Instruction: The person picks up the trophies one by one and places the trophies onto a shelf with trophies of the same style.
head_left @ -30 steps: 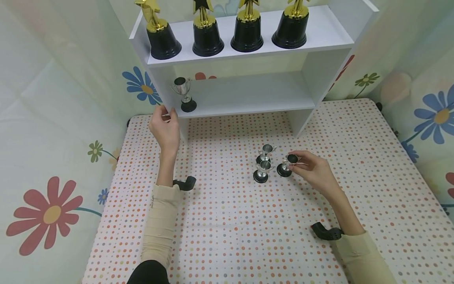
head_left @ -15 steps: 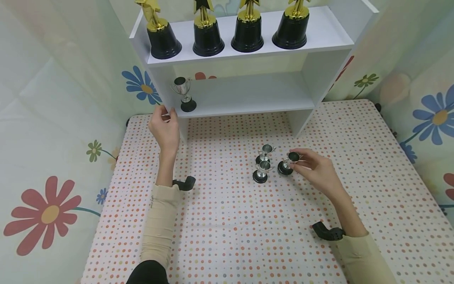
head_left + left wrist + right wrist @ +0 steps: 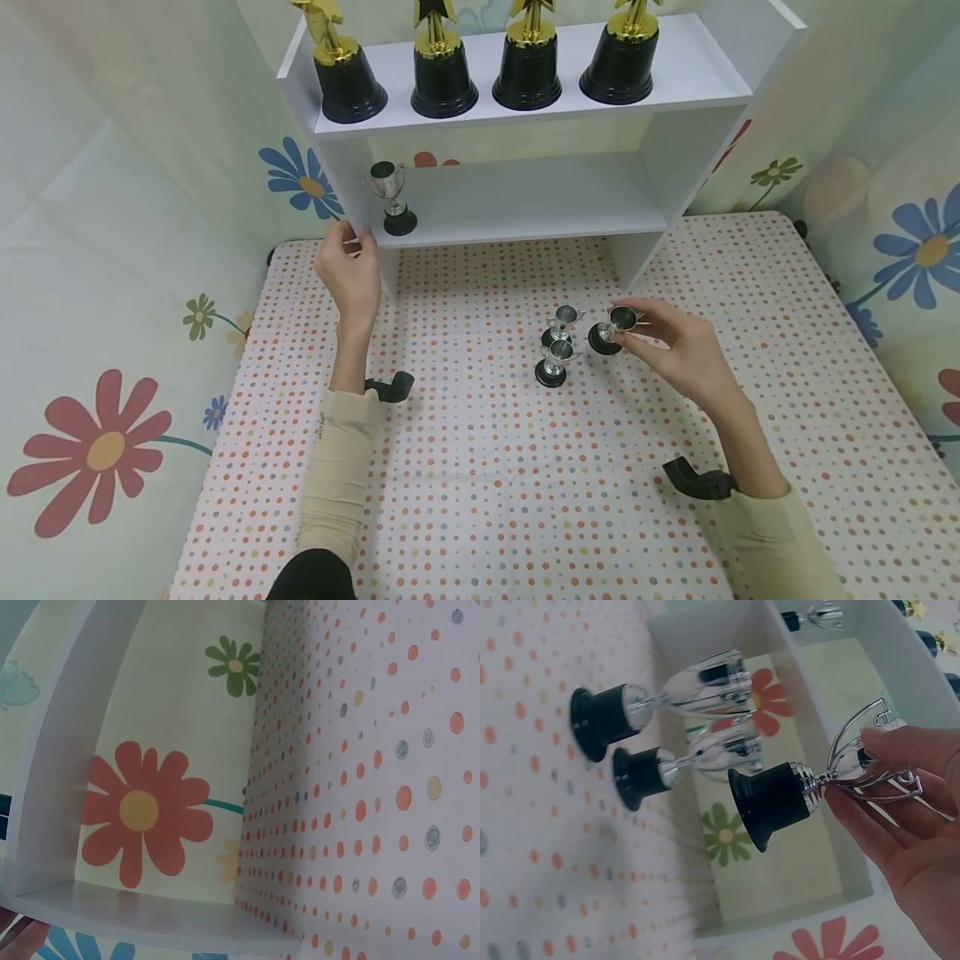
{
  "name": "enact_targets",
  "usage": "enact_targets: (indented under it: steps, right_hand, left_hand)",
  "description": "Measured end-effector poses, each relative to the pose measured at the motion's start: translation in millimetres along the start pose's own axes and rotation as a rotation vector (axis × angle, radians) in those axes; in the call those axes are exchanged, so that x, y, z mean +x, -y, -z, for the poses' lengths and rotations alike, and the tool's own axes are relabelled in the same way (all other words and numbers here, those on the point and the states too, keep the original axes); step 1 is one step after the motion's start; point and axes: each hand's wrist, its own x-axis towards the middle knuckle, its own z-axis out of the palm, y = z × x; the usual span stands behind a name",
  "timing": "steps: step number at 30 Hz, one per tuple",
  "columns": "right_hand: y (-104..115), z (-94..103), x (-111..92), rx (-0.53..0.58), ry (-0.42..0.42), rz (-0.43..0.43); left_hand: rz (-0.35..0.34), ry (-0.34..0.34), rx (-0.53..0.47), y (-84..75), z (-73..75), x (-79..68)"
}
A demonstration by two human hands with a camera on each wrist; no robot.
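My right hand (image 3: 686,354) holds a small silver trophy cup (image 3: 771,801) with a black base, fingers and thumb on its bowl and handles. In the right wrist view the base is tilted and apart from the tabletop. Left of it stand two matching trophy cups, one farther back (image 3: 565,316) and one nearer (image 3: 555,365). My left hand (image 3: 351,273) grips the front edge of the left side panel of a white shelf unit (image 3: 525,196), most of its fingers hidden. Just right of that hand, a similar silver cup (image 3: 387,187) stands upright on the middle shelf.
Several gold star trophies with black bases, among them the rightmost one (image 3: 621,68), line the top shelf. The unit stands at the back of a table with a dotted cloth (image 3: 465,467). Flower-patterned curtains (image 3: 112,250) hang around it.
My right hand has lifted the trophy cup a little and moved it slightly back toward the shelf unit. The left hand keeps its place on the panel.
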Motion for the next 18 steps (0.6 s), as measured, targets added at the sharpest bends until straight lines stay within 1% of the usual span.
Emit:
enact_targets:
  steps: [4, 6, 8, 14, 18]
  right_hand:
    - [9, 1.6, 9, 0.047, -0.015, 0.118]
    - [13, 1.2, 13, 0.079, -0.014, 0.149]
    - [19, 0.1, 18, 0.105, -0.010, 0.169]
    - [35, -7.2, 33, 0.135, 0.000, 0.220]
    - [43, -13.5, 42, 0.149, 0.018, 0.221]
  left_hand:
    - [0.000, 0.000, 0.005, 0.4, 0.9, -0.1]
    - [0.003, 0.001, 0.012, 0.8, 1.5, -0.1]
    - [0.001, 0.002, 0.015, 1.7, 2.0, -0.1]
    - [-0.002, 0.009, -0.002, 2.3, 1.0, 0.7]
    - [0.000, 0.011, -0.013, 0.5, 0.2, 0.8]
